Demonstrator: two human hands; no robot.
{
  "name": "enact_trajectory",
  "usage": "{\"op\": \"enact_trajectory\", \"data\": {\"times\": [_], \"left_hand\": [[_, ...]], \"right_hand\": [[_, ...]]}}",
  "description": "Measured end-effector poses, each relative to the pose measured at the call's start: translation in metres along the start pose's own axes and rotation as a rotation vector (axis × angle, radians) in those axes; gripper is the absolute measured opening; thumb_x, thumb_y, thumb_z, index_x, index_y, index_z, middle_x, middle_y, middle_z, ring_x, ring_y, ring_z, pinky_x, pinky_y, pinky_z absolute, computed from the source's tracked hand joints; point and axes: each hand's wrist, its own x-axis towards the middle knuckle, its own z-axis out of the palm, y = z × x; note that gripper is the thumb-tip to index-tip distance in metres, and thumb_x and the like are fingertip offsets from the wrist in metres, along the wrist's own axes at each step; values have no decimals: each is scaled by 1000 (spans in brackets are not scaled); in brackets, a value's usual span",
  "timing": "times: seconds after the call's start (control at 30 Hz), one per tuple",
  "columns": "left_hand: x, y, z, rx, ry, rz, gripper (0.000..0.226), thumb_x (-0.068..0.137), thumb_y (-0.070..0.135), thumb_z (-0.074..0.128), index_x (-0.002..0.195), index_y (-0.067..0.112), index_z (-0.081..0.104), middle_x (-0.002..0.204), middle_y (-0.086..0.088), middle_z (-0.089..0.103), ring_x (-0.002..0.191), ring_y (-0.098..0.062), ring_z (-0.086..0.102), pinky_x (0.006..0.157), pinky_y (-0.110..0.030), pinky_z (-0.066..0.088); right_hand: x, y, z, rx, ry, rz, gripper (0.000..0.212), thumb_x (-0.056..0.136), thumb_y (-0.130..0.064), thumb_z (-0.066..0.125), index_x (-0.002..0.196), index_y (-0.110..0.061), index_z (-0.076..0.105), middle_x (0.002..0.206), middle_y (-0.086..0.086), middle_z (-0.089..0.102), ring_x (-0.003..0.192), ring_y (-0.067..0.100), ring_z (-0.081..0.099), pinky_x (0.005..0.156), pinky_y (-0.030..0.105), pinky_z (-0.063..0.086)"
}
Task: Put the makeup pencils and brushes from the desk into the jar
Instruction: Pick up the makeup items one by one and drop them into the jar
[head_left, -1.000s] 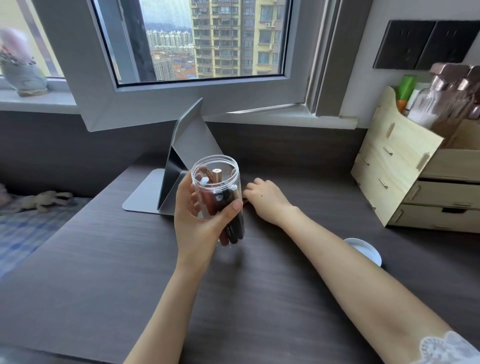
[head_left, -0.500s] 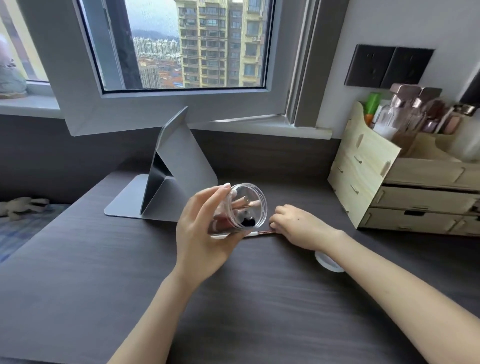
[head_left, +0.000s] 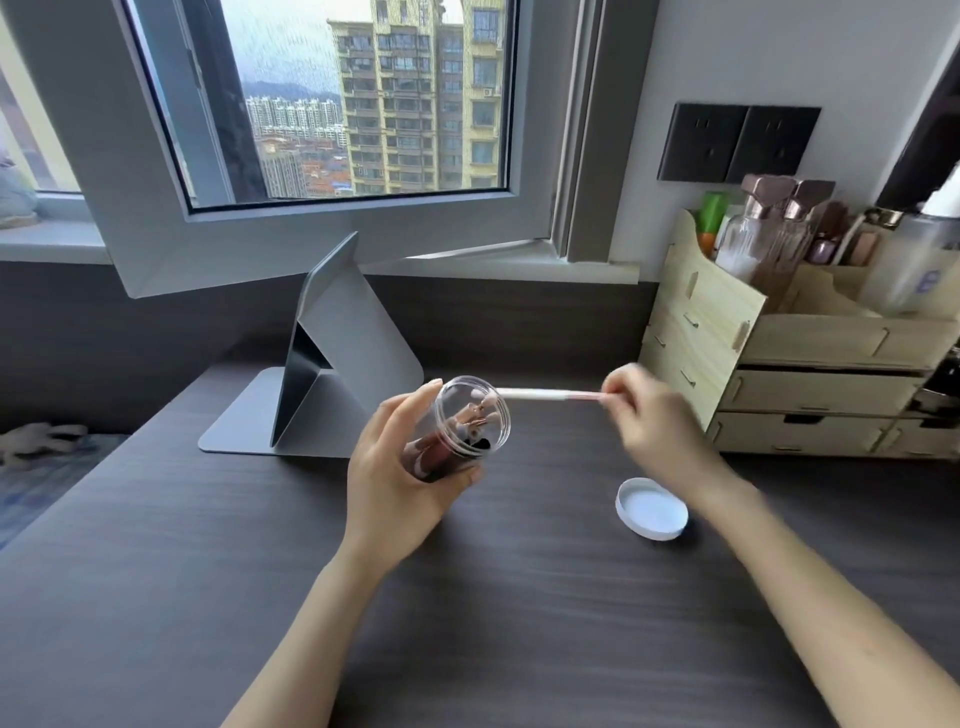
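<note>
Dark table (head_left: 519, 623) carries 1 white lid (head_left: 652, 508). Left hand (head_left: 400, 467) grip closed around tilted jar (head_left: 462, 431); right hand (head_left: 649, 415) grip pinches pencil (head_left: 545, 395), tip at jar mouth.

The right hand (head_left: 649, 410) is motion-blurred, its fingers hiding the far end of the thin white-and-pink makeup pencil (head_left: 550, 395). The left hand (head_left: 400, 478) covers the base of the clear plastic jar (head_left: 460, 434), whose dark, crowded contents cannot be counted.
</note>
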Motion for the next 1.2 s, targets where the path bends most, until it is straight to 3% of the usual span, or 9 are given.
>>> {"op": "enact_trajectory", "data": {"times": [0.07, 0.23, 0.33, 0.4, 0.47, 0.6, 0.77, 0.97, 1.2], "left_hand": [[-1, -1, 0, -8, -8, -14, 86, 51, 2, 91, 123, 25, 51, 116, 16, 52, 108, 14, 47, 81, 0, 38], [-2, 0, 3, -7, -30, -11, 86, 51, 3, 91, 124, 24, 52, 115, 10, 54, 108, 9, 50, 82, -1, 40], [-2, 2, 3, 53, -53, 41, 85, 51, 12, 92, 125, 21, 52, 116, 1, 57, 106, -6, 54, 87, -6, 40], [-2, 5, 3, 81, -71, 64, 82, 52, 21, 88, 126, 23, 53, 117, 1, 58, 106, -18, 58, 92, -22, 46], [-3, 7, 4, 100, -92, 79, 80, 53, 26, 86, 126, 25, 53, 117, 2, 57, 105, -22, 59, 91, -34, 48], [-4, 5, 3, 121, -121, 87, 80, 55, 31, 85, 127, 19, 53, 118, 0, 58, 105, -22, 58, 90, -35, 48], [-2, 2, 1, 93, -78, 38, 82, 54, 30, 85, 128, 16, 53, 117, 8, 56, 106, -6, 53, 93, -11, 39], [-4, 2, 3, -92, -2, -131, 85, 51, 10, 91, 123, 31, 51, 116, 21, 56, 104, 12, 52, 85, -2, 38], [-3, 18, 8, -130, -60, -140, 84, 52, 9, 92, 124, 25, 53, 117, 10, 59, 106, 4, 56, 87, -8, 42]], "right_hand": [[-9, -5, -35, 150, 117, -15, 16, 89, -7, 56, 79, -20, 55, 62, -2, 54, 56, 14, 48, 53, 19, 38], [-30, -32, -80, 190, 102, -108, 19, 86, -10, 61, 78, -26, 57, 72, 0, 60, 62, 21, 52, 53, 23, 39], [-29, -57, -65, 124, 71, -215, 10, 83, -11, 63, 80, -21, 61, 63, -3, 61, 60, 17, 57, 56, 21, 44], [-24, -71, -43, 75, 69, -264, 2, 81, -12, 67, 82, -11, 66, 67, 4, 67, 62, 20, 62, 59, 30, 48], [-20, -83, -20, 22, 69, -317, 9, 80, -16, 70, 80, -7, 70, 70, 5, 72, 64, 23, 63, 62, 30, 47], [-15, -98, 11, -137, 80, -387, 18, 80, -28, 68, 75, -13, 76, 64, 7, 68, 61, 27, 56, 53, 33, 47], [-23, -59, -6, 97, 63, -177, 22, 90, -28, 56, 101, -18, 72, 74, -6, 60, 76, 20, 55, 70, 34, 44], [-61, 35, -30, -338, -530, 277, 85, 68, -59, 65, 141, -38, 27, 140, -8, 46, 130, 19, 38, 106, 35, 32], [-69, 24, -21, -99, -274, 207, 74, 68, -45, 74, 131, -32, 37, 117, -10, 55, 112, 14, 51, 89, 25, 35]]}}
